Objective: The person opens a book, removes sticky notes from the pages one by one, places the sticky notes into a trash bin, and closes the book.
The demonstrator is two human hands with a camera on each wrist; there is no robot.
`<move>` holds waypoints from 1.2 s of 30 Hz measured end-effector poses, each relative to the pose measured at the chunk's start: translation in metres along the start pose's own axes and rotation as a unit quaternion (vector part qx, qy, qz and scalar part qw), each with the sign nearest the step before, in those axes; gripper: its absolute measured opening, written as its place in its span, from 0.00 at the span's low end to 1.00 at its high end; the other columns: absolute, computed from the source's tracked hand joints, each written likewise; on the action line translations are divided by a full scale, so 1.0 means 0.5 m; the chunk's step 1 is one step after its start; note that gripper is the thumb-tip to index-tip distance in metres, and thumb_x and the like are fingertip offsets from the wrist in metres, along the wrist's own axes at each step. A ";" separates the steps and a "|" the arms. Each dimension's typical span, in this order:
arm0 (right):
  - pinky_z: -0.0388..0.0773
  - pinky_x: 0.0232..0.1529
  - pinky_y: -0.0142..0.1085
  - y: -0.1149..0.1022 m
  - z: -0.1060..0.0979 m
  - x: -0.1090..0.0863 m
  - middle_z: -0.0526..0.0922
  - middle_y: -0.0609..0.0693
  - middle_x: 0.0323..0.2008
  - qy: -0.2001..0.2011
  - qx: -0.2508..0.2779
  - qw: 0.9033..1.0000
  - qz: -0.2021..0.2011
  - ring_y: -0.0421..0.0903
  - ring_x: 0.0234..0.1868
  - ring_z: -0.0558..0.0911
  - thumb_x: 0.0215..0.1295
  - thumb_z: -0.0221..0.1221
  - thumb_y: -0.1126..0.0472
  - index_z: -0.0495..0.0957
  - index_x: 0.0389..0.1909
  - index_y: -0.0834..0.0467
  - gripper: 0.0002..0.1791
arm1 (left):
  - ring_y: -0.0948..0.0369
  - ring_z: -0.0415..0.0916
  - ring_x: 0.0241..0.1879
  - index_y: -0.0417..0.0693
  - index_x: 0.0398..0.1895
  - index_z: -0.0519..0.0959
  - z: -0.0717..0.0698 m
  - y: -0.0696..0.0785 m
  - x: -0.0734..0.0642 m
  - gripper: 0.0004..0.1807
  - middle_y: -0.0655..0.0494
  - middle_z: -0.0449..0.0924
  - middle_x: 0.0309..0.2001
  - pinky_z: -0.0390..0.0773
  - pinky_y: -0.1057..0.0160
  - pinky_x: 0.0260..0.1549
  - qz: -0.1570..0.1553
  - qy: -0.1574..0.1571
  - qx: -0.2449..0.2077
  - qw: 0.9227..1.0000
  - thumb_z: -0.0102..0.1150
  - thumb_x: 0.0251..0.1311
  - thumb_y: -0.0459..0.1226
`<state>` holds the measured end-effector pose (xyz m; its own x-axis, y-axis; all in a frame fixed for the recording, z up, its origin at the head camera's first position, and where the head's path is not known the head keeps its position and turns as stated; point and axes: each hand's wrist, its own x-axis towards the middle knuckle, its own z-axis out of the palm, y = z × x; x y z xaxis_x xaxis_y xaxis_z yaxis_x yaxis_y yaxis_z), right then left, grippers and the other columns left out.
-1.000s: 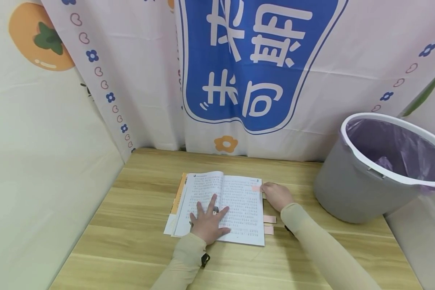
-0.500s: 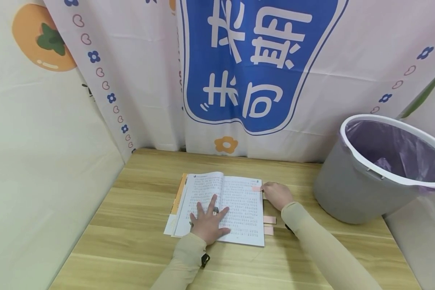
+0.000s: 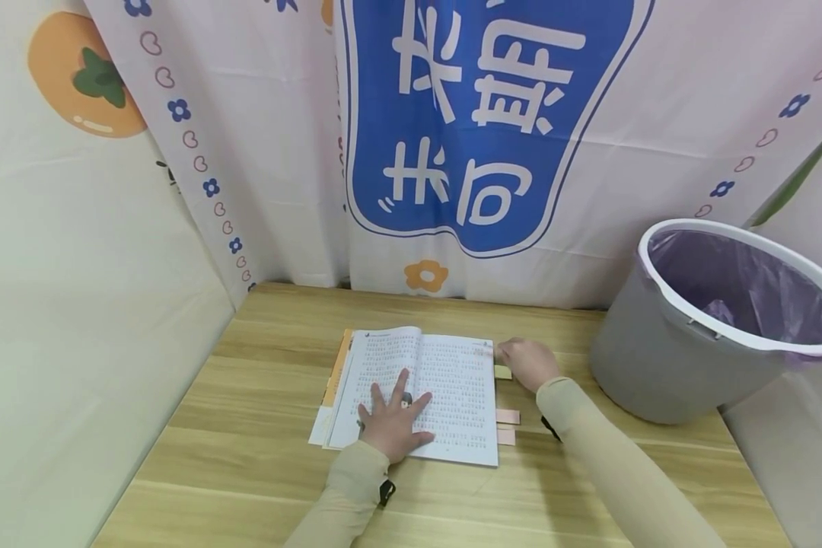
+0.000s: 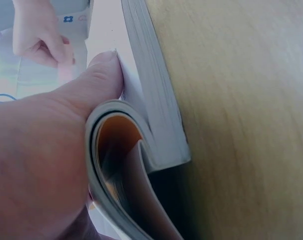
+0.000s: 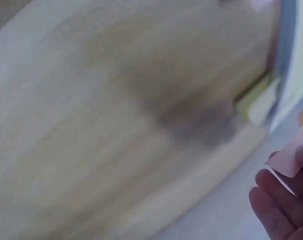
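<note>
I see a grey bin (image 3: pixel 671 358) with a purple liner (image 3: pixel 774 285) on the bench's (image 3: pixel 260 411) right, printed cloth (image 3: pixel 466 144) hanging beyond.

Printed curtains (image 3: pixel 459 152) round a tabletop (image 3: pixel 260 411) show a screened-off nook

Print (image 3: pixel 455 373) on book (image 3: pixel 452 405) illegibly small

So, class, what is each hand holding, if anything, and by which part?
The right hand pinches a pink paper tab, apparently near one end. The left hand grips nothing: it rests spread on the open book.
</note>
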<state>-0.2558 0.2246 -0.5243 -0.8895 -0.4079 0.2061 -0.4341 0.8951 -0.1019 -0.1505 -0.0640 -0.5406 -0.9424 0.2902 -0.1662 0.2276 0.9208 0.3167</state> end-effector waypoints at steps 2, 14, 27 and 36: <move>0.85 0.35 0.44 -0.001 -0.016 -0.003 0.87 0.57 0.41 0.006 -0.005 1.000 -0.007 0.54 0.39 0.87 0.68 0.61 0.64 0.86 0.44 0.60 0.08 | 0.22 0.37 0.69 0.67 0.73 0.66 0.002 0.000 0.001 0.39 0.50 0.32 0.80 0.51 0.19 0.55 -0.002 -0.002 0.001 1.000 0.60 0.58 0.62; 0.79 0.19 0.47 -0.006 -0.169 -0.059 0.88 0.57 0.39 0.132 -0.007 0.991 -0.029 0.55 0.29 0.86 0.63 0.62 0.68 0.86 0.47 0.61 0.12 | 0.22 0.37 0.68 0.66 0.73 0.67 0.003 -0.004 0.001 0.39 0.49 0.33 0.80 0.50 0.18 0.54 -0.003 -0.001 -0.006 1.000 0.61 0.58 0.62; 0.80 0.29 0.53 -0.006 -0.366 -0.140 0.87 0.57 0.40 0.336 -0.066 0.935 -0.091 0.58 0.36 0.86 0.64 0.56 0.64 0.84 0.48 0.61 0.15 | 0.22 0.37 0.69 0.66 0.73 0.67 0.005 -0.007 0.004 0.39 0.50 0.33 0.80 0.50 0.18 0.55 -0.006 0.000 -0.006 1.000 0.61 0.58 0.61; 0.76 0.30 0.56 0.035 -0.494 -0.195 0.87 0.58 0.39 0.401 -0.108 0.909 -0.027 0.62 0.36 0.85 0.72 0.49 0.57 0.85 0.46 0.61 0.18 | 0.22 0.38 0.68 0.67 0.73 0.67 0.007 -0.007 0.003 0.39 0.50 0.33 0.80 0.51 0.18 0.54 -0.003 0.006 -0.001 1.000 0.61 0.57 0.62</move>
<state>-0.1411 0.3245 -0.3056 -0.4397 -0.2667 0.8576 -0.3580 0.9278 0.1050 -0.1519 -0.0660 -0.5454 -0.9467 0.2818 -0.1558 0.2222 0.9219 0.3175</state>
